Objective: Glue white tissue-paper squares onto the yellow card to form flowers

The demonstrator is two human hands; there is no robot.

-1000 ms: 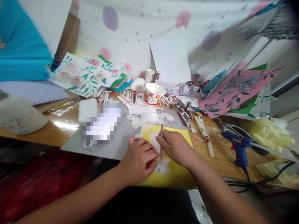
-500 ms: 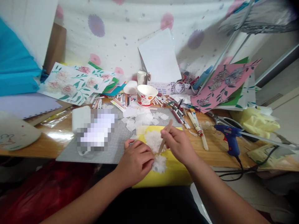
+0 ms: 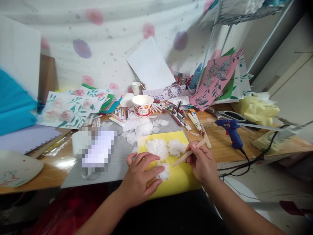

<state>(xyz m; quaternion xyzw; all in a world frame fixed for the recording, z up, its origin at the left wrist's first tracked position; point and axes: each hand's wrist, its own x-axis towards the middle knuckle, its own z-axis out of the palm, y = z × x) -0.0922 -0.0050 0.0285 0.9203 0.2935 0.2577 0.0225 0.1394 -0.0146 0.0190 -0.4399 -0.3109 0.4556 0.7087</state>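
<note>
A yellow sheet of paper (image 3: 182, 176) lies at the table's front edge and bears three ruffled white paper flowers: a large one (image 3: 156, 147), one to its right (image 3: 176, 148) and a lower one (image 3: 164, 172). My left hand (image 3: 144, 173) rests with fingers spread over the sheet, its fingertips at the lower and large flowers, covering part of them. In my right hand (image 3: 201, 163) a flat wooden craft stick (image 3: 183, 158) is pinched, its lower tip pointing left, close to the lower flower.
White paper scraps (image 3: 143, 127) lie on the grey cutting mat (image 3: 80, 176) behind the sheet. A paper bowl (image 3: 143, 105) stands among several markers. To the right are a blue glue gun (image 3: 231, 130) with its cable and scissors (image 3: 228, 115); a blurred phone (image 3: 100, 147) lies left.
My right hand has moved right and down with the craft stick, which now lies flatter, baring the right flower. My left hand's fingers have spread. The camera view has shifted right.
</note>
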